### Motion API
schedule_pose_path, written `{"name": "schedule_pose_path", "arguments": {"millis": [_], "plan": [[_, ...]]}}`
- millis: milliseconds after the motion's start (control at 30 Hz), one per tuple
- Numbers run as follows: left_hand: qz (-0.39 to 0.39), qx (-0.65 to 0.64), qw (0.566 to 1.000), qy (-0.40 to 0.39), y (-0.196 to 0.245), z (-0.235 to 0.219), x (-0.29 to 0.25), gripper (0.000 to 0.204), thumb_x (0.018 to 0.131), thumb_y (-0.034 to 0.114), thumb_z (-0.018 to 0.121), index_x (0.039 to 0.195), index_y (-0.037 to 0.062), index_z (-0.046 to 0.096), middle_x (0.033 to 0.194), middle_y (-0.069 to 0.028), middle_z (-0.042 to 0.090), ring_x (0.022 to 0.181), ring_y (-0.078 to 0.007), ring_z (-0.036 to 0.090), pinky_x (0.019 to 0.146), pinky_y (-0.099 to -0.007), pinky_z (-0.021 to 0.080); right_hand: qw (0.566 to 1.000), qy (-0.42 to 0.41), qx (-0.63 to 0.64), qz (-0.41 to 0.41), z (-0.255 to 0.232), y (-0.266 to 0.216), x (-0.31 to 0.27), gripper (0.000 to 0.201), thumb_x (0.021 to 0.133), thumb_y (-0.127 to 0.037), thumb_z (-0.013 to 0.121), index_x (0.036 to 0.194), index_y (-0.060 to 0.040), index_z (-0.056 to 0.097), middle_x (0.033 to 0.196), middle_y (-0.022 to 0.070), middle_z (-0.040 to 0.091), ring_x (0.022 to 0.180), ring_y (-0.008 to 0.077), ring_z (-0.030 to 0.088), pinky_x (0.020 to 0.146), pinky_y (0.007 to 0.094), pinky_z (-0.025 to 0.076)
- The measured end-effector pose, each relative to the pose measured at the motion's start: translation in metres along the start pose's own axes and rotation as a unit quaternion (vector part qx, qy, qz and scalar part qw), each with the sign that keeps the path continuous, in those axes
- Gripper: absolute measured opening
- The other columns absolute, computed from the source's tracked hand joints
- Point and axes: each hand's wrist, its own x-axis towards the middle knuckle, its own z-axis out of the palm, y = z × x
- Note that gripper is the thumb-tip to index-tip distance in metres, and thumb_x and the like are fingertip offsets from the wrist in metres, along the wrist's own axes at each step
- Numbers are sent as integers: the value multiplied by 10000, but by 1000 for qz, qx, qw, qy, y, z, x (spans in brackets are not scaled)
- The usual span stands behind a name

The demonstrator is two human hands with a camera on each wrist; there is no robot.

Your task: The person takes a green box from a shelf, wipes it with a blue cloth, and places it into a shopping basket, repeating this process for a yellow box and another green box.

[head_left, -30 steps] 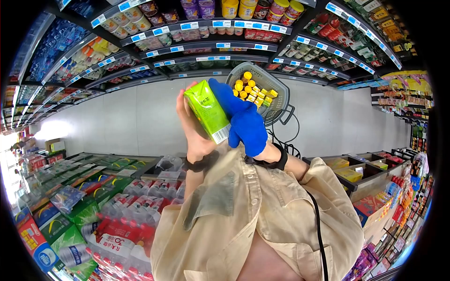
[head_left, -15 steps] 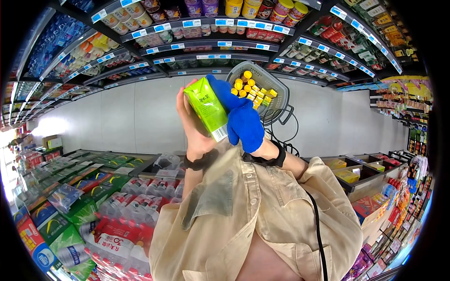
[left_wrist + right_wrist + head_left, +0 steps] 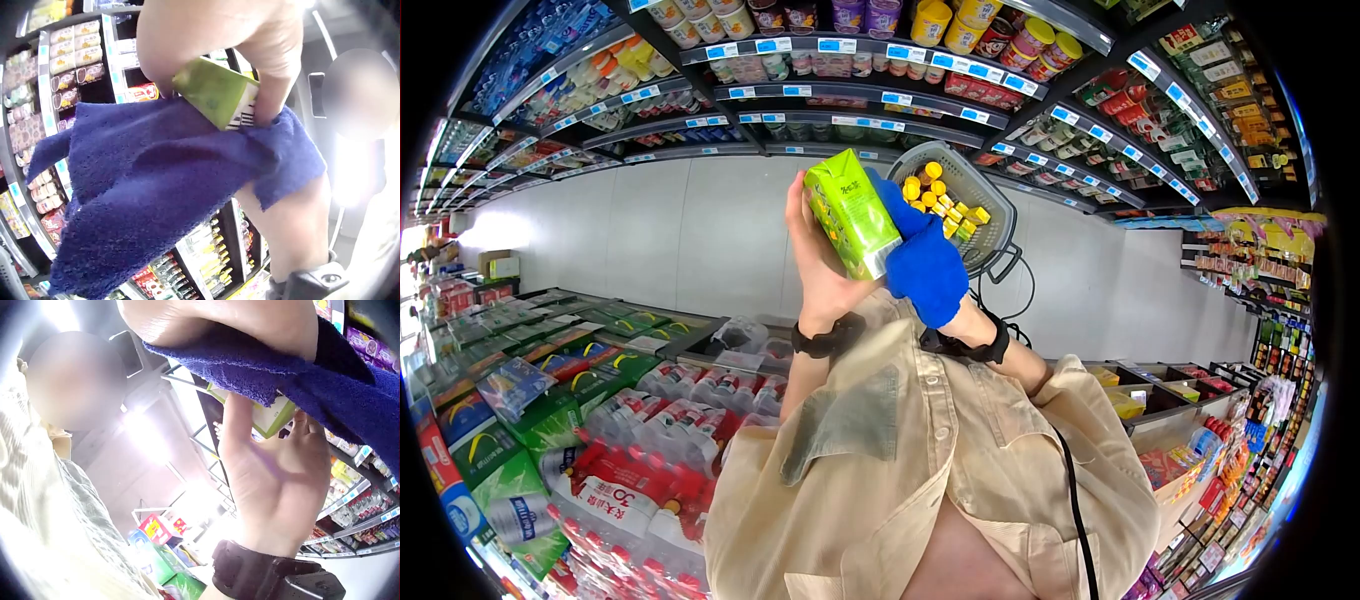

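Observation:
My left hand [image 3: 825,290] grips a green drink carton [image 3: 855,215] in front of my chest, its fingers along one side and the thumb side near the bottom. A blue towelling cloth [image 3: 925,275] covers most of my right hand [image 3: 234,322] and lies against the carton's other side. In the right wrist view, the right hand's bare skin shows over the cloth's folds, with the carton partly hidden behind. The cloth hangs down loosely in the left wrist view, below the carton and its striped barcode.
A grey plastic basket [image 3: 1000,215] with yellow-capped bottles and small yellow boxes stands on the pale floor [image 3: 730,220] beyond my right hand. Stocked shelves [image 3: 830,95] run across the far side. Packs of red-labelled bottles [image 3: 620,490] are stacked near my left.
The carton has turned slightly in my hands, and its barcode is out of sight in the head view. The cloth stays against it. The head view has shifted a little.

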Motion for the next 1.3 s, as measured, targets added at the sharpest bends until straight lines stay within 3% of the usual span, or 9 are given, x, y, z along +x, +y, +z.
{"name": "schedule_pose_path", "arguments": {"millis": [100, 200, 367, 467, 600, 733, 833, 1033, 1300], "plan": [[11, 65, 997, 29, 4, 2, 0, 1236, 593, 81, 881, 1570, 75, 126, 1426, -159, 400, 1302, -288, 470, 1110, -427, 396, 998, -18, -38, 54, -9, 21, -12, 540, 904, -66, 567, 1437, -2, 502, 1460, 169, 513, 1126, 215, 583, 893, 300, 481], [-2, 94, 993, 77, -1, 4, -4, 1190, 572, 107, 890, 1546, 74, 207, 1456, -173, 351, 1349, -292, 411, 1125, -425, 364, 982, 17, 113, 148, -6, 19, -10, 497, 952, -77, 551, 1430, 35, 473, 1455, 141, 537, 943, 129, 622, 737, 250, 508], [139, 296, 944, 39, 9, 7, -11, 1157, 558, 203, 929, 1499, 43, 275, 1482, -200, 303, 1362, -345, 375, 1140, -481, 331, 870, 53, 420, 253, -7, 23, -11, 548, 1068, -339, 443, 1520, -35, 390, 1473, 103, 520, 1289, 200, 562, 1033, 339, 487], [112, 148, 983, -2, 12, 12, -22, 1121, 608, 231, 947, 1487, 25, 281, 1474, -165, 299, 1353, -330, 380, 1092, -465, 383, 853, 107, 438, 264, -11, 25, -13, 498, 1078, -365, 409, 1481, -77, 454, 1473, 88, 530, 1317, 223, 548, 1093, 378, 452], [59, 84, 994, 31, 18, 14, -30, 1124, 639, 78, 922, 1528, 39, 236, 1439, -145, 357, 1223, -247, 479, 1018, -375, 452, 828, 89, 503, 233, -15, 35, -10, 467, 1072, -364, 432, 1425, -70, 519, 1409, 80, 586, 1304, 222, 555, 1108, 383, 431], [27, 53, 998, 13, 28, 16, -27, 965, 681, -21, 871, 1475, 29, 326, 1345, -181, 543, 1111, -250, 604, 972, -359, 511, 877, 71, 431, 200, -6, 29, -11, 444, 1065, -377, 475, 1387, -81, 548, 1347, 61, 618, 1248, 206, 582, 1073, 366, 453], [47, 63, 997, -16, 26, 14, -25, 751, 706, -73, 840, 1347, 17, 458, 1245, -198, 647, 1175, -278, 625, 1005, -397, 515, 823, 56, 469, 315, -9, 30, -19, 480, 1056, -439, 492, 1387, -97, 553, 1343, 52, 617, 1240, 186, 581, 1065, 355, 458], [83, 104, 986, -104, 27, -8, -20, 689, 700, -86, 852, 1285, 13, 502, 1210, -215, 675, 1161, -299, 658, 974, -398, 545, 755, -20, 561, 340, -27, 53, -32, 368, 1046, -321, 565, 1355, -121, 565, 1251, 25, 651, 1101, 164, 659, 873, 316, 579], [106, 178, 973, -105, 41, -28, -20, 785, 695, -30, 874, 1359, 13, 457, 1183, -202, 707, 1077, -275, 707, 914, -362, 565, 872, -37, 359, 332, -35, 64, -44, 413, 979, -110, 657, 1367, -47, 533, 1209, 47, 635, 1042, 144, 662, 857, 300, 584]]}}
